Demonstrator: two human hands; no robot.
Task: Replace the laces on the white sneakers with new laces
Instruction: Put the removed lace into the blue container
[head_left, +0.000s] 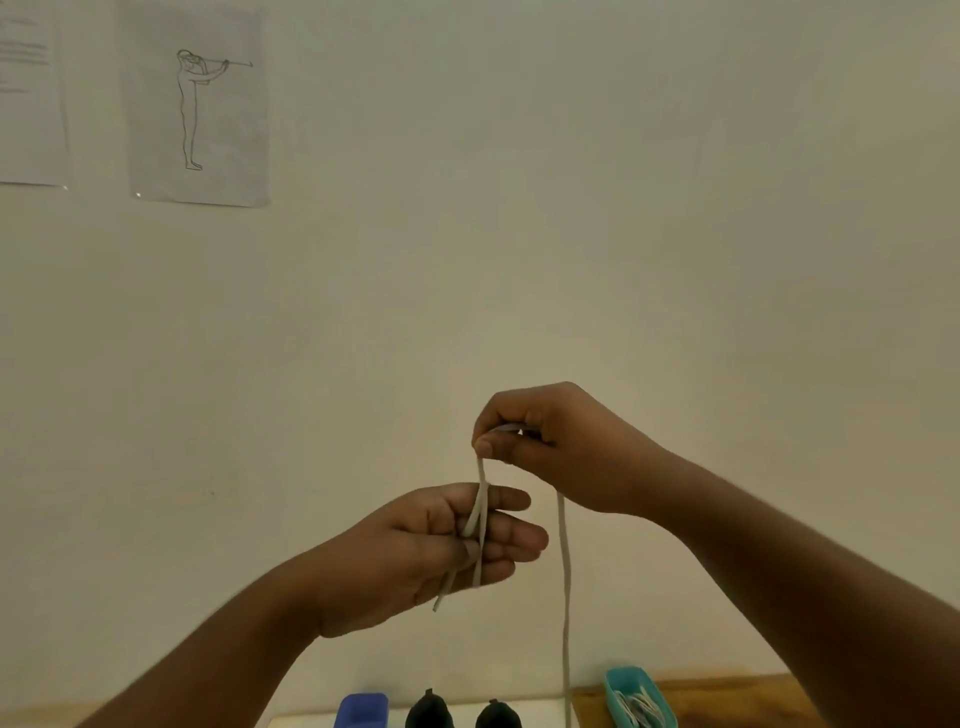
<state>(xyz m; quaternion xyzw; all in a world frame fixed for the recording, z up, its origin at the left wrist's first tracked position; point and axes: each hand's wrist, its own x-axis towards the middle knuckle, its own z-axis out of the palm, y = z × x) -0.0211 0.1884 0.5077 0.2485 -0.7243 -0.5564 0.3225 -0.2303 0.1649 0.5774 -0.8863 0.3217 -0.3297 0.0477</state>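
Both hands are raised in front of the wall with a pale lace (564, 571) between them. My right hand (556, 447) pinches the lace up high, and a long strand hangs from it down past the bottom edge. My left hand (441, 545) is lower, with lace turns wound around its fingers and its thumb pressing on them; a short end sticks out below the palm. At the bottom edge, two dark rounded shapes (429, 712) (497, 716) peek up; what they are cannot be told.
A teal tray (621, 680) holding pale laces sits at the bottom right on a wooden table (727, 696). A blue container (362, 709) stands at the bottom centre-left. Two paper sheets, one with a line drawing (197, 104), hang on the wall at top left.
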